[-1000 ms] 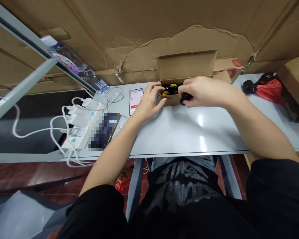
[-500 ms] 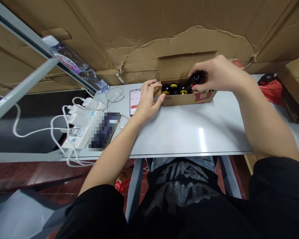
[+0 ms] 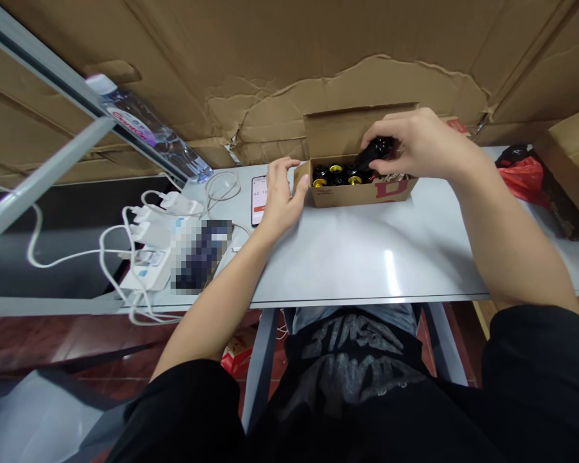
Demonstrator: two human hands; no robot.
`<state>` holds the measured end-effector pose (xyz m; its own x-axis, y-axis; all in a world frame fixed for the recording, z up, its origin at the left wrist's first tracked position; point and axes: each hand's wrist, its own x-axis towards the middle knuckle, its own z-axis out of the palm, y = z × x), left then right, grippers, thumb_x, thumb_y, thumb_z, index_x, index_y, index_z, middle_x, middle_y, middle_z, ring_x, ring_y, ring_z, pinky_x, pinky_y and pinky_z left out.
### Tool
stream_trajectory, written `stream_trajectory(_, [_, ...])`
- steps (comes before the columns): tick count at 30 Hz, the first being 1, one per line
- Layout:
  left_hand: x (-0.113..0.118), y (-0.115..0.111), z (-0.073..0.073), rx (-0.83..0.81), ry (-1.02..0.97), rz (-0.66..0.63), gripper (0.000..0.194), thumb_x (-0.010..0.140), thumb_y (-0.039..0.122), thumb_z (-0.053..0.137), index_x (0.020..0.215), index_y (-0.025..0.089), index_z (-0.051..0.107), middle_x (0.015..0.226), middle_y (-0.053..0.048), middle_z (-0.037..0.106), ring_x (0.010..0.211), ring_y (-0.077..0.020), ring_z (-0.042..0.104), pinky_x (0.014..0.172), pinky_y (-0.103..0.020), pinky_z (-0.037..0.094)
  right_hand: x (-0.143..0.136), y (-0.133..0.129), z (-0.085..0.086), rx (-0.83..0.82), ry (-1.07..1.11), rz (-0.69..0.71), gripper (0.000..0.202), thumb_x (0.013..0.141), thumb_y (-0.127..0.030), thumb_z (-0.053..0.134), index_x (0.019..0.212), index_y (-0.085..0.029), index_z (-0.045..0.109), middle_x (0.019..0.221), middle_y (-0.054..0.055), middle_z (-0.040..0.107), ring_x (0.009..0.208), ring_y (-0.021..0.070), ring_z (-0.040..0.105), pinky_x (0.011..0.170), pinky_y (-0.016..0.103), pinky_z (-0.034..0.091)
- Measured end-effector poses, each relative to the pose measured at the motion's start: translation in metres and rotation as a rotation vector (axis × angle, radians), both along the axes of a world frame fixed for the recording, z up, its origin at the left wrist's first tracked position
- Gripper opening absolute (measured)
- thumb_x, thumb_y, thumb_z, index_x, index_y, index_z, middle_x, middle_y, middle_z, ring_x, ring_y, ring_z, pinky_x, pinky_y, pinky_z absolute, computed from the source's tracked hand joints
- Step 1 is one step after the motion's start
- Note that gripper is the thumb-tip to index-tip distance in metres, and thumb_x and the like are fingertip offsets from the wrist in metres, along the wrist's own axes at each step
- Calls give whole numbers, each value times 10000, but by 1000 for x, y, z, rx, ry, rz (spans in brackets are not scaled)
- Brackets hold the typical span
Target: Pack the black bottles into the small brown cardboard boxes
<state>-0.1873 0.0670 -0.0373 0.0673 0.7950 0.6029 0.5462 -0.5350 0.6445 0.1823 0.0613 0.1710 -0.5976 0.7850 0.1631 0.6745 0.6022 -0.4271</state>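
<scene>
A small open cardboard box [image 3: 366, 190] with a red letter on its front stands at the back of the grey table [image 3: 366, 251]. Several black parts with gold caps [image 3: 336, 173] stand packed in its left half. My right hand [image 3: 414, 145] is above the box, shut on a black part [image 3: 373, 152] held tilted over the box's middle. My left hand [image 3: 280, 199] rests on the table with its fingers against the box's left end flap.
A phone [image 3: 259, 196] with a lit screen lies just left of my left hand. White chargers and cables [image 3: 149, 238] crowd the table's left end, a water bottle [image 3: 149, 132] behind them. A red bag [image 3: 523, 173] lies at right. Cardboard sheets form the back wall.
My right hand lifted the black part from the box's front up over the box, then lowered it slightly toward the inside. My left hand slid a little along the box's left end.
</scene>
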Motion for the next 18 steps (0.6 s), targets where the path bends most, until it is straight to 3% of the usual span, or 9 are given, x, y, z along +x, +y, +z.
stream_trajectory(4, [-2, 7, -13, -156, -146, 46, 887, 1111, 1092, 643, 1622, 367, 665, 1717, -201, 690, 1487, -385, 768, 1318, -673, 689, -6, -10, 8, 38, -3, 25, 390, 1011, -580, 801, 1327, -388, 926, 1473, 109, 883, 1273, 451, 819, 1196, 629, 649])
stream_trajectory(9, [-1, 14, -24, -223, -222, -12, 925, 1094, 1097, 674, 1717, 416, 626, 1734, -191, 727, 1376, -347, 824, 1261, -642, 725, -5, -17, 16, 25, -65, -5, 439, 1036, -553, 763, 1418, -379, 895, 1550, 132, 863, 1305, 427, 807, 1213, 617, 661])
stream_trajectory(13, [2, 10, -17, -116, -200, -32, 903, 1116, 1063, 691, 1724, 397, 645, 1751, -175, 744, 1584, -369, 769, 1421, -657, 639, 0, -8, 12, -22, -86, -24, 454, 962, -593, 858, 1399, -488, 923, 1376, 41, 941, 1401, 489, 800, 1222, 680, 681])
stream_trajectory(18, [5, -3, 3, -20, -184, -13, 915, 1125, 1029, 729, 1729, 346, 665, 1787, -188, 723, 1698, -396, 710, 1541, -669, 539, 1, -4, 10, 6, -155, -60, 322, 985, -444, 865, 1300, -406, 919, 1317, 37, 967, 1280, 439, 852, 1172, 622, 694])
